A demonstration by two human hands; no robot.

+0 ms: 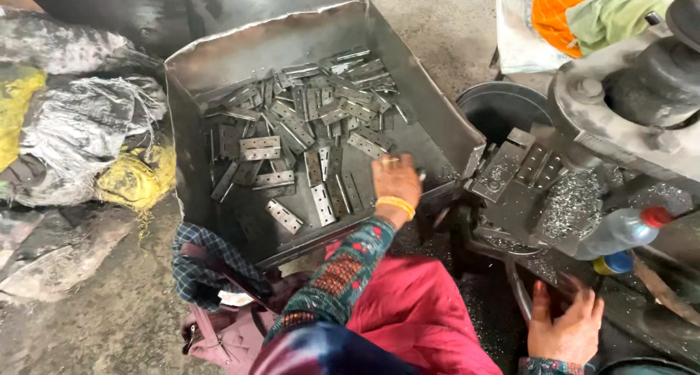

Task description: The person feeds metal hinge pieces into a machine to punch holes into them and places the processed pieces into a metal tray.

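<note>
My left hand is inside the metal bin, at its near right corner, palm down, fingers loosely curled over the bin floor beside the flat metal plates; I cannot tell whether a plate is pinched under the fingers. A yellow bangle sits on that wrist. The plates are rectangular, grey, with small holes, heaped loosely across the middle and back of the bin, a few lying singly nearer me. My right hand is well apart from the left, low at the right, fingers spread and resting on a dark metal surface near a thin lever. Right of the bin stands a grimy press machine with metal shavings on its bed. A clear plastic bottle with a red cap lies there. A checked cloth hangs off the bin's near edge.
</note>
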